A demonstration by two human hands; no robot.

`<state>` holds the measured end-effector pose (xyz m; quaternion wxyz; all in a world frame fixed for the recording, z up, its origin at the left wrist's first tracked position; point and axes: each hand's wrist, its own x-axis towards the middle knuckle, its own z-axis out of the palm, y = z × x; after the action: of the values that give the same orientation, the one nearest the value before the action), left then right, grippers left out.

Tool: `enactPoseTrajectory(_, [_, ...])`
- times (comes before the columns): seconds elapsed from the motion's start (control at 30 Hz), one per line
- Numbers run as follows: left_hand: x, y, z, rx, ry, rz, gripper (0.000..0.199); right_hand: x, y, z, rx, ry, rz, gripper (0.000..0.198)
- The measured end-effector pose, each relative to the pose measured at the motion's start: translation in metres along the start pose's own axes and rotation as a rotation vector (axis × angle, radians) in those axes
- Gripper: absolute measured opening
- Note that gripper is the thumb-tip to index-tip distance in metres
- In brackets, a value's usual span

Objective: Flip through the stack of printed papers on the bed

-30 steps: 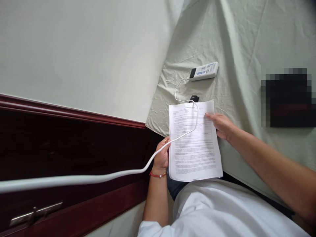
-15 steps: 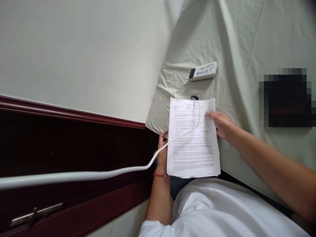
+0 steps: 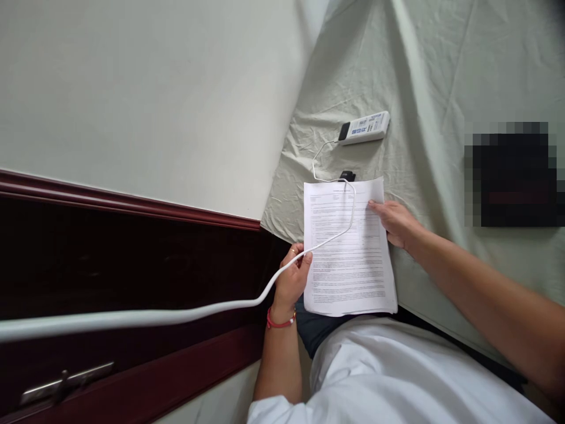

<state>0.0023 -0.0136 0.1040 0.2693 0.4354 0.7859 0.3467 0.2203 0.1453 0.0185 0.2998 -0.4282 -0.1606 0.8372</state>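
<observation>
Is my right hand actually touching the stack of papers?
Touching. The head view shows the right hand at the right edge of the stack of papers, its thumb lying over the printed face.

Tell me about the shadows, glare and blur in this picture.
Head view, centre: soft shading on the papers, fine print unreadable; head view, lower left: bright glint on the blurry metal fitting; head view, right: the dark patch is pixelated.

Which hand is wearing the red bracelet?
The left hand, holding the left edge of the papers; the red bracelet circles that wrist. The right hand has none.
</observation>
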Motion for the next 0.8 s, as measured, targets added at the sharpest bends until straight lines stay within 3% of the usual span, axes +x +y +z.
enactPoseTrajectory(0.3, [0.001,-0.002,0.003,0.084,0.121,0.028,0.019,-0.002,-0.001,0.000,-0.024,-0.020,0.040,0.015])
enactPoseTrajectory(0.43, [0.002,-0.003,0.006,-0.045,0.113,-0.065,0.037,0.002,0.001,-0.002,-0.012,-0.025,0.036,0.008])
enactPoseTrajectory(0.53, [0.003,-0.001,0.008,-0.257,0.023,-0.134,0.055,0.003,0.001,-0.003,0.012,-0.039,0.017,0.008])
enactPoseTrajectory(0.67, [-0.005,-0.002,0.005,-0.459,-0.178,-0.300,0.063,-0.002,0.002,-0.003,0.021,-0.104,0.038,0.011])
enactPoseTrajectory(0.8, [-0.026,-0.016,-0.005,-0.489,-0.266,-0.431,0.067,-0.010,0.008,-0.003,-0.019,-0.337,0.126,0.022])
